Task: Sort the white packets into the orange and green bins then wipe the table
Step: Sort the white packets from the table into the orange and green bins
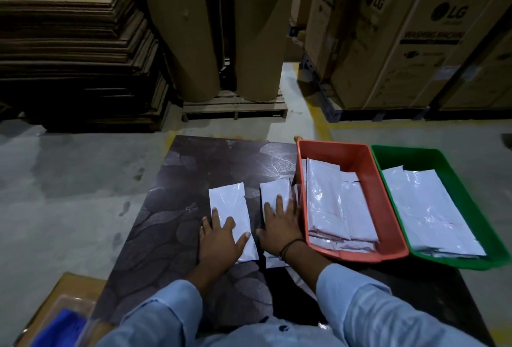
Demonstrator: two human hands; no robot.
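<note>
White packet (231, 208) under left fingers (215, 215): glossy plastic film, crinkled. Packets (274, 191) under right fingers (279, 204): same shiny film. Bench (194, 177) around fingers: dark, smooth, semi-gloss, patterned. Orange bin (357, 154) right of right fingers: smooth plastic, slight sheen. Green bin (448, 159) beyond it: same. Sleeves (388, 305) behind fingers: matt cloth. Floor (69, 180): matt concrete.

Illumination dim overall. The stack of flattened brown cardboard sheets (69, 50) at upper left sinks into deep shadow. Light from above and ahead leaves a pale glare patch on the far part of the dark glossy patterned table (171, 180) and sheen on the white plastic packets (230, 208). Wide-angle distortion tilts the tall brown printed cartons (401, 50) at right. The green plastic bin (415, 158) is slightly smeared along its right rim.
</note>
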